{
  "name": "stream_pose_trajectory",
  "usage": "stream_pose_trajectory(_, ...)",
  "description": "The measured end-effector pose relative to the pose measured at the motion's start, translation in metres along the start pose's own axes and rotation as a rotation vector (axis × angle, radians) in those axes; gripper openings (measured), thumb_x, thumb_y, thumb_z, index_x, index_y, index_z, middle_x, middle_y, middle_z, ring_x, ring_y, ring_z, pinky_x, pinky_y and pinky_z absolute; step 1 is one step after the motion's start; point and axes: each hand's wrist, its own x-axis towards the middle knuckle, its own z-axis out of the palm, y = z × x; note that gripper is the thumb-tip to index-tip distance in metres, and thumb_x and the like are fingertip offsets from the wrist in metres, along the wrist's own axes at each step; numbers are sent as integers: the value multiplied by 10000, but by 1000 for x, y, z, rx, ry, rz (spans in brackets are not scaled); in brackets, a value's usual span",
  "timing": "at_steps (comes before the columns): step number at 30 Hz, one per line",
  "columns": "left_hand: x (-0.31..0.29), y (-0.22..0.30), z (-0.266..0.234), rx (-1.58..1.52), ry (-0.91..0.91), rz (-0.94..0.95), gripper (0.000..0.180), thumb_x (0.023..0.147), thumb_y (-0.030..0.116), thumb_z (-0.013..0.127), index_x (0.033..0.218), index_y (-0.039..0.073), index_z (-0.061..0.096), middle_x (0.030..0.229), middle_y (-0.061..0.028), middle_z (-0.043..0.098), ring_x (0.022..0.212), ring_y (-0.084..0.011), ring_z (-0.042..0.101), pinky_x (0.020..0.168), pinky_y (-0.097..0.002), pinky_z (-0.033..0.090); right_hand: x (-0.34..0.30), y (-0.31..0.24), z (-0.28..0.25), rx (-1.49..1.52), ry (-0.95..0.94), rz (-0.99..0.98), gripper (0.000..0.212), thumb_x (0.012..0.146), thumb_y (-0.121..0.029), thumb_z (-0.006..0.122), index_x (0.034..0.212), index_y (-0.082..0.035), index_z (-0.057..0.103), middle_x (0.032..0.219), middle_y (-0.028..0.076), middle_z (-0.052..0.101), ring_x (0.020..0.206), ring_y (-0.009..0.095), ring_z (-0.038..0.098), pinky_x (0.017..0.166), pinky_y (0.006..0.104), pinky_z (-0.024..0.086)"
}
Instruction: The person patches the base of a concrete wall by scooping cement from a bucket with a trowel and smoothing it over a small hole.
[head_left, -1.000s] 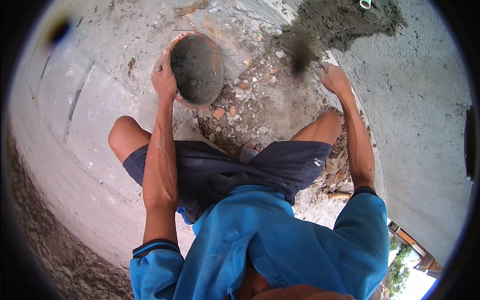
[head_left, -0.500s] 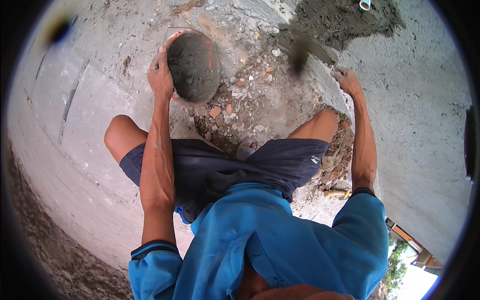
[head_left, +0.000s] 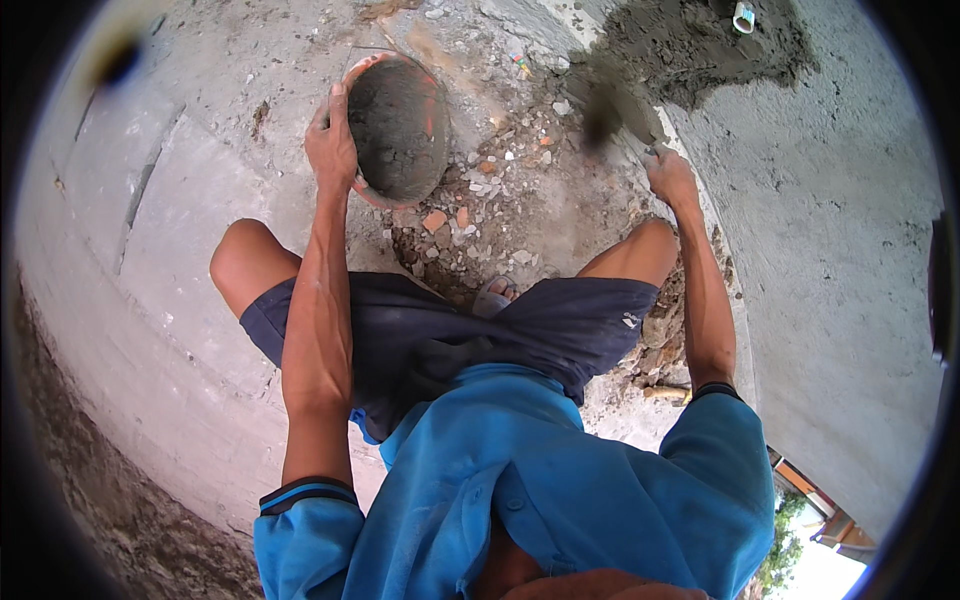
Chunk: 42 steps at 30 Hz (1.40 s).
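Observation:
My left hand grips the left rim of a round bucket with an orange-red edge. Grey wet mortar coats its inside and lies in it. In my right hand is the handle of a trowel, its blade pointing up and left, coated with grey mortar. A dark lens smudge hides part of the area by the blade's tip. Just beyond the trowel, a dark patch of wet mortar covers part of the grey wall, with a short white pipe end sticking out.
Between my knees and the bucket lie rubble and broken brick bits. A small colourful wrapper lies right of the bucket. The rough grey wall runs along my right side, and a concrete slab along my left.
My right hand with the trowel has shifted slightly left, away from the wall. The bucket and my left hand appear slightly farther right and up in the view.

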Motion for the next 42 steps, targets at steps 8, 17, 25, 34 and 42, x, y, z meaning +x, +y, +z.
stream_pose_trajectory(8, -5, 0, -7, -69, 3, 42, 812, 988, 689, 577, 1328, -39, 694, 1204, -209, 734, 1153, -277, 655, 1036, -379, 466, -10, -34, 0, -87, -152, -105, 321, 988, -316, 599, 1152, -50, 674, 1140, 265, 717, 1084, 476, 684, 929, 576, 541)
stream_pose_trajectory(17, -3, -3, -1, -32, 9, 0, 840, 979, 700, 578, 1327, -57, 686, 1244, -235, 719, 1183, -306, 654, 1051, -391, 461, 44, -87, -32, -299, -46, -75, 340, 952, -252, 589, 1134, 17, 692, 1145, 305, 718, 1085, 492, 696, 948, 568, 551)
stream_pose_trajectory(25, -5, 3, -2, -71, -29, 27, 869, 977, 712, 566, 1337, -72, 672, 1228, -264, 718, 1188, -331, 656, 1057, -410, 461, 63, -50, -47, -204, -44, -67, 436, 960, -351, 603, 1213, -10, 705, 1215, 320, 691, 1153, 479, 670, 995, 557, 525)
stream_pose_trajectory(34, 1, -16, -2, 13, 43, 15, 665, 1054, 577, 557, 1305, -17, 720, 1156, -123, 736, 1099, -193, 624, 1016, -338, 459, 9, -55, -100, 238, -77, 3, 466, 981, -372, 629, 1293, -35, 708, 747, 167, 672, 637, 269, 673, 692, 435, 522)
stream_pose_trajectory(42, -2, -6, 4, -21, 4, 34, 823, 992, 685, 566, 1339, -54, 676, 1256, -259, 715, 1214, -353, 656, 1061, -409, 463, 54, -53, -7, -282, -96, -77, 420, 985, -378, 609, 1166, -13, 711, 1101, 290, 724, 1053, 456, 705, 913, 547, 552)
